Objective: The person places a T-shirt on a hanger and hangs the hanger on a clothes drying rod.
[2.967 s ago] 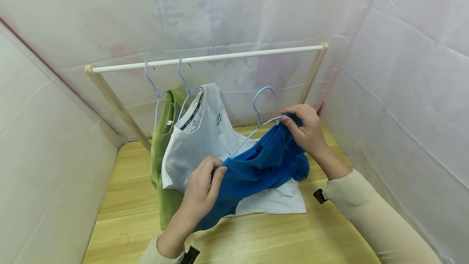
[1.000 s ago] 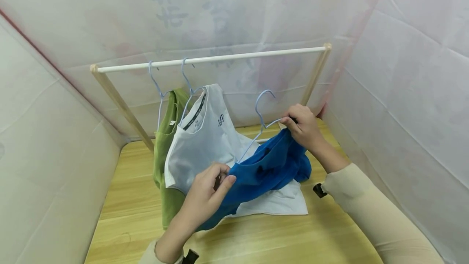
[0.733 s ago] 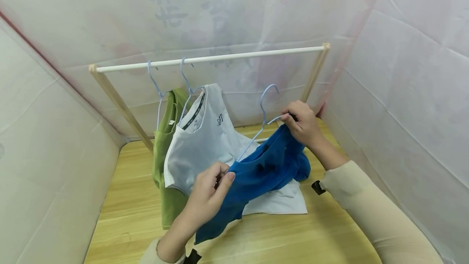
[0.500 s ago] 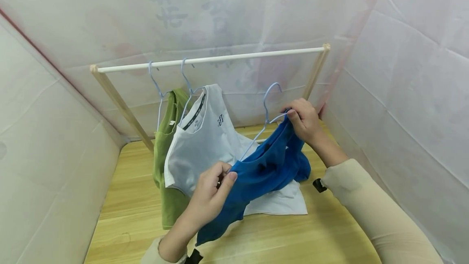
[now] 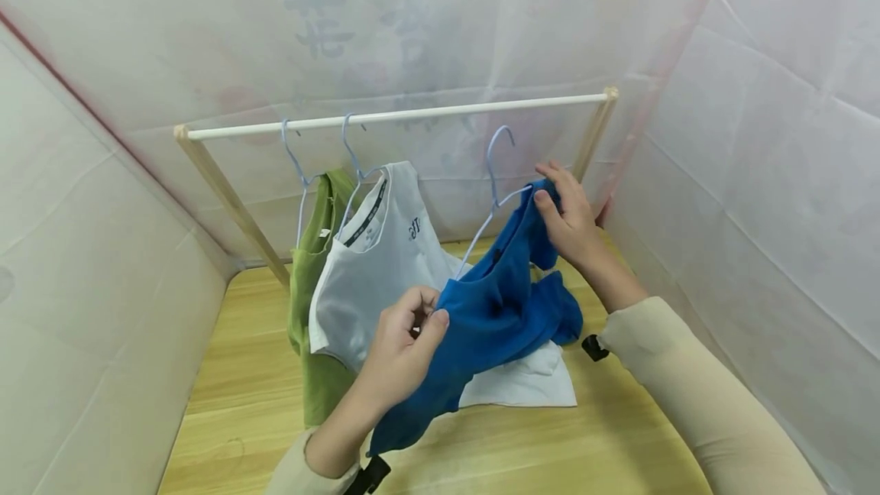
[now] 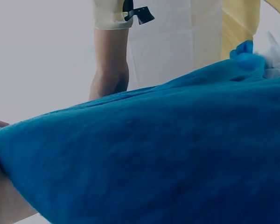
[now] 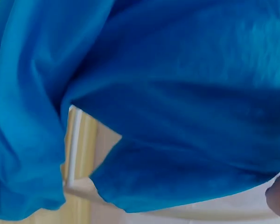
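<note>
A blue shirt point(image 5: 491, 312) sits on a light-purple wire hanger point(image 5: 493, 166), whose hook stands free below and in front of the rack's white bar point(image 5: 426, 113). My left hand point(image 5: 402, 350) pinches the shirt's near shoulder at the hanger's end between thumb and fingers. At the far shoulder, my right hand point(image 5: 571, 216) has its thumb on the front of the cloth and its fingers behind, the fingers fairly straight. Blue fabric point(image 6: 154, 154) fills much of the left wrist view. In the right wrist view the shirt's sleeve and body point(image 7: 177, 116) hang in folds.
A green top point(image 5: 319, 334) and a white top point(image 5: 385, 273) hang from the bar's left part on similar hangers. The white top's hem spreads over the wood-grain table point(image 5: 516, 449) behind the blue shirt. Wooden posts point(image 5: 234, 205) hold the bar; pale fabric walls point(image 5: 770, 174) surround it.
The blue shirt and its hanger have risen toward the bar, the right shoulder most. My right hand has moved up, its fingers straighter; my left hand has shifted slightly up and right.
</note>
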The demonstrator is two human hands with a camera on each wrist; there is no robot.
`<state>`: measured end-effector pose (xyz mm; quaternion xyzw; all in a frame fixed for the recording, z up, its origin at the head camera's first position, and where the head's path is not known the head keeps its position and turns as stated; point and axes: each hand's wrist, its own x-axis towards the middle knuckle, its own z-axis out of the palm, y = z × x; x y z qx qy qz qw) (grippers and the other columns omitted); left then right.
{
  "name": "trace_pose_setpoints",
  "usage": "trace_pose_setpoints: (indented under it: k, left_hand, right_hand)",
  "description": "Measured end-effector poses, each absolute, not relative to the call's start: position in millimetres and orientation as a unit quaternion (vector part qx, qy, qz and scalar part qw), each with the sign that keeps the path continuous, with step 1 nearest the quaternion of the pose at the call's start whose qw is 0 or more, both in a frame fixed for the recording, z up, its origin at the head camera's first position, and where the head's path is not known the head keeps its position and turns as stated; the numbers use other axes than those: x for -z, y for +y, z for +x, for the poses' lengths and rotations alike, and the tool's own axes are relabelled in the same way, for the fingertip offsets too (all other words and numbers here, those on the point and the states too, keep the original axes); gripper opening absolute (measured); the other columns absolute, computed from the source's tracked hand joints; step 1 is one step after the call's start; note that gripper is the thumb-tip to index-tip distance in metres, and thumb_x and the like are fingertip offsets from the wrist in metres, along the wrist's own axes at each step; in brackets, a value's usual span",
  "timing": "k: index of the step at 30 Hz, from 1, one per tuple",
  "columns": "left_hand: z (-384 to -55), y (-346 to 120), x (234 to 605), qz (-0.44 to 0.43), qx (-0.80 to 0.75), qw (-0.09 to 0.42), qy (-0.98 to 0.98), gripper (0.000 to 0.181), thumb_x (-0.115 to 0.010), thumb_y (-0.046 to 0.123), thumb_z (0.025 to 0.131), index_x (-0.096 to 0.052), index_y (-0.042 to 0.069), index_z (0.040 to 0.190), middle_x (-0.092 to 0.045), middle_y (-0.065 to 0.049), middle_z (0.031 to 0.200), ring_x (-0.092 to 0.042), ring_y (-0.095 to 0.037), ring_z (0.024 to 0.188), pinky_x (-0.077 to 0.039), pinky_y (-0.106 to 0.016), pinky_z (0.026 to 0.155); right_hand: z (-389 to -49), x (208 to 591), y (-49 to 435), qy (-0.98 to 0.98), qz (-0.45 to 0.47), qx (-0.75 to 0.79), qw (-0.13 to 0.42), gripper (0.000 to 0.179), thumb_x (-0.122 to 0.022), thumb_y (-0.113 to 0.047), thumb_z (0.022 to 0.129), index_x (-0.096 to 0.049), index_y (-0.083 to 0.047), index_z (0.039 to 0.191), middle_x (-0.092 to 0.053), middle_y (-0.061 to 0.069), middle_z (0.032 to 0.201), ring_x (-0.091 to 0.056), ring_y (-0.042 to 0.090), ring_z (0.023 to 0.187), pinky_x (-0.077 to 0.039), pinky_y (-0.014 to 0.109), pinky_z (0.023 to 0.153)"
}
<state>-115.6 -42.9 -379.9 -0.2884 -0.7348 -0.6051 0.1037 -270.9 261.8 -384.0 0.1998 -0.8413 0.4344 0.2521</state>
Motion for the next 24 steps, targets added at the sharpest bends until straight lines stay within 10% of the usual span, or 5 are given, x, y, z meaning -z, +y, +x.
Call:
trace_pose_setpoints:
  k: [14,24]
  left_hand:
    - [-140,-36,355,-0.255,0.609,0.105,-0.744,0.009,-0.050,0.010,0.103,-0.053,0.005,0.097,-0.045,-0.003,0.074,-0.043,-0.014,0.057,-0.035,-0.024,0.053]
    - [-157,-31,350,-0.213,0.610,0.097,-0.757,0.009,-0.049,0.014,0.103,-0.052,0.008,0.098,-0.038,-0.003,0.069,-0.038,-0.017,0.055,-0.032,-0.026,0.052]
  right_hand:
    - [-266,339,213,-0.802,0.183,-0.562,0.083,0.052,-0.042,-0.008,0.106,-0.030,-0.007,0.156,-0.032,0.020,0.158,-0.037,0.043,0.140,-0.033,0.056,0.113]
    - [-307,355,192,-0.754,0.133,-0.643,0.023,0.053,-0.038,-0.009,0.107,-0.027,-0.020,0.159,-0.031,0.013,0.160,-0.035,0.029,0.145,-0.034,0.047,0.116]
